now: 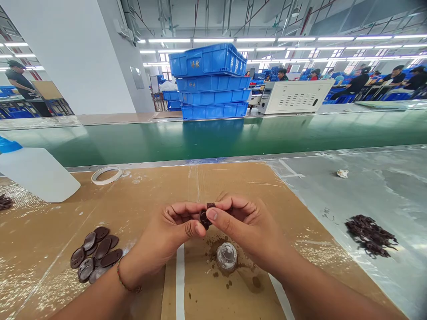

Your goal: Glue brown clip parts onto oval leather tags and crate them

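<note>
Both of my hands meet over the cardboard-covered bench and pinch one small dark brown piece (pixel 204 218) between thumbs and fingers. My left hand (pixel 170 233) grips it from the left, my right hand (pixel 243 224) from the right. Just below them a small clear round cap (pixel 226 256) stands on the cardboard among dark stains. A pile of several dark brown oval pieces (pixel 96 253) lies to the left of my left forearm. A heap of thin dark scraps (pixel 370 233) lies to the right on the plastic-covered surface.
A white plastic bottle with a blue cap (pixel 36 173) lies at far left, a tape ring (pixel 106 174) beside it. Behind the bench runs a green conveyor belt (pixel 233 135). Beyond it stand stacked blue crates (pixel 213 82) and a white machine box (pixel 295 96). Other people work in the background.
</note>
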The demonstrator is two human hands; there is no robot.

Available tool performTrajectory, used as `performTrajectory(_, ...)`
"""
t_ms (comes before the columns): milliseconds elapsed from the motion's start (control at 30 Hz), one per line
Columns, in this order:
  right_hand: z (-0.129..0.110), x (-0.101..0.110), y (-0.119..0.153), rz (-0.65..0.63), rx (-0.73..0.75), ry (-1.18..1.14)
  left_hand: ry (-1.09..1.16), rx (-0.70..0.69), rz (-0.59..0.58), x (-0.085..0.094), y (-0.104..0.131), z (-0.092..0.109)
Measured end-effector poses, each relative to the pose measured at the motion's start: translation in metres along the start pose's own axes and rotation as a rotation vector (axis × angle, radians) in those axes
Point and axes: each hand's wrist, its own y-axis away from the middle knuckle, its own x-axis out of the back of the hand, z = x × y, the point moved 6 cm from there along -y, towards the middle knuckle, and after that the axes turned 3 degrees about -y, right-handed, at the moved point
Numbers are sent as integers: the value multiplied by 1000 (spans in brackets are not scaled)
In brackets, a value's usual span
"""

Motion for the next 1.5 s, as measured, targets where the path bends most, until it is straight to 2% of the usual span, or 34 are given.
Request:
performTrajectory(267,0,2,-1,22,-17,2,-17,28,17,1,1,-2)
performTrajectory(633,-2,7,-2,95,-27,103,-44,46,-25,-3,3,-1)
performTrajectory(767,-4,8,-2,88,-15,109,-58,39,-71,-6,3,-1)
performTrajectory(900,-8,6,-2,61,9,59,-81,30,-65,-5,3,-1)
performTrajectory(1167,-15,6,-4,49,44,29,-1,31,-101,-8,0,-3)
performTrajectory(1500,-7,11,0,108,-87,212,-34,56,-81,-9,2,-4)
